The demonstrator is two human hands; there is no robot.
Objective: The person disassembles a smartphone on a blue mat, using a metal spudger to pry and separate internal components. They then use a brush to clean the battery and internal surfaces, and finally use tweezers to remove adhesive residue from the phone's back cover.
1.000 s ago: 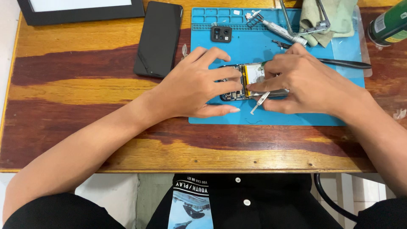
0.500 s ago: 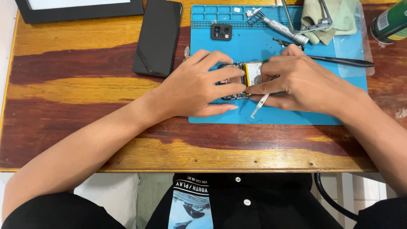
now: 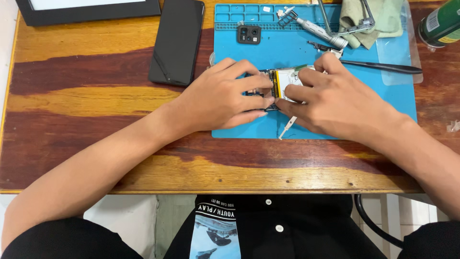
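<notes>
From the head camera, both hands press on an opened phone [image 3: 282, 86] lying on the blue repair mat [image 3: 364, 110]. The left hand [image 3: 225, 98] grips its left end with curled fingers; the right hand [image 3: 335, 100] pins the pale battery side. The back is already off, the camera module [image 3: 249, 34] lies far up the mat, and the separate black phone [image 3: 177, 41] rests to the left; reassembly looks undone. Since a second ago, the hands have barely shifted.
</notes>
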